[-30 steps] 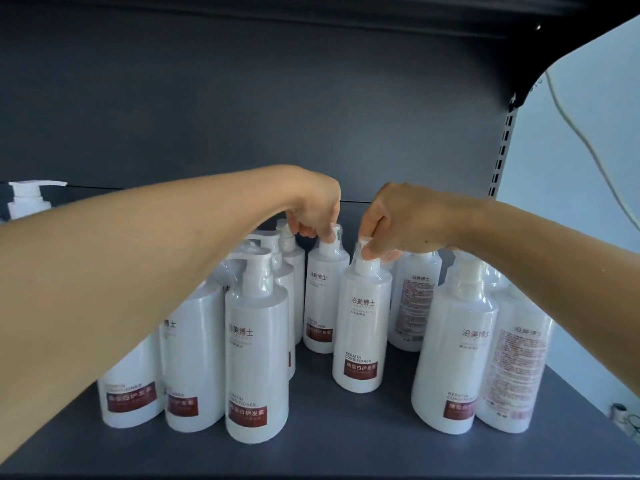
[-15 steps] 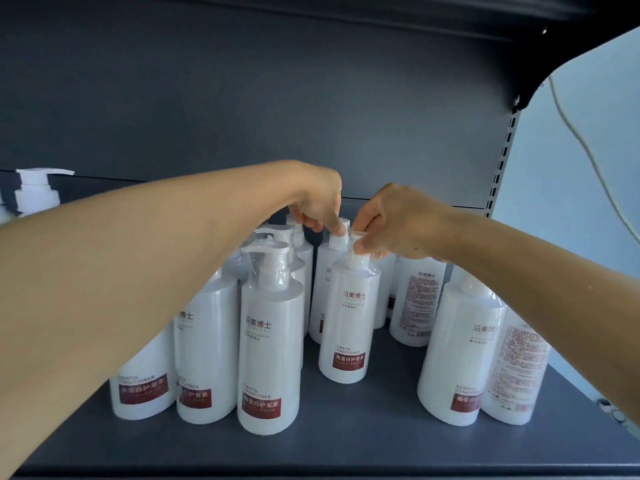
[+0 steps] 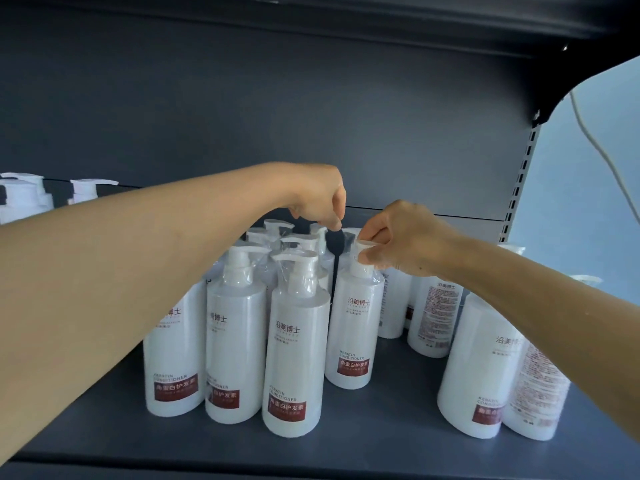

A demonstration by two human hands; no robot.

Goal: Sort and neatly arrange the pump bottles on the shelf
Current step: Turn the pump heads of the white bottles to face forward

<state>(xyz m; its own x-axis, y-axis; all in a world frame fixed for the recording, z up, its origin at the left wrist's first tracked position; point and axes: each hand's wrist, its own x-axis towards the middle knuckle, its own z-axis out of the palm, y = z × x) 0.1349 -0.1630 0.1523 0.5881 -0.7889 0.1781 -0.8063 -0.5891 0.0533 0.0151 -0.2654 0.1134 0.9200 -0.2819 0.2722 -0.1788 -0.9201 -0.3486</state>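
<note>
Head view, the only view. Dark grey shelf [image 3: 381,434] carries white keratin-conditioner pump bottles: a tight cluster at lower centre-left, a looser pair at lower right [image 3: 478,368], and several with back labels showing at centre right [image 3: 433,317]. Right hand [image 3: 398,247], centre frame, pinches the pump head of one bottle [image 3: 353,327], which stands upright on the shelf just right of the cluster and close to the front bottle [image 3: 294,358], label forward. Left hand [image 3: 322,202], above the rear pumps, has its fingers curled downward; fingertips sit at a pump nozzle [image 3: 320,233], but whether they grip it I cannot tell. Further pump tops show at far left [image 3: 90,188]. Risk, as a judgement: the held bottle is controlled only from its top, so a sideways pull could tip its base into the front bottle and topple neighbours, which stand packed. The left forearm crosses low over the cluster and could knock pumps. Versus the previous frames: the held bottle has been drawn left, closer to the cluster; the left hand has lifted slightly from the rear pump; the camera has shifted, bringing more pump tops into view at far left.
</note>
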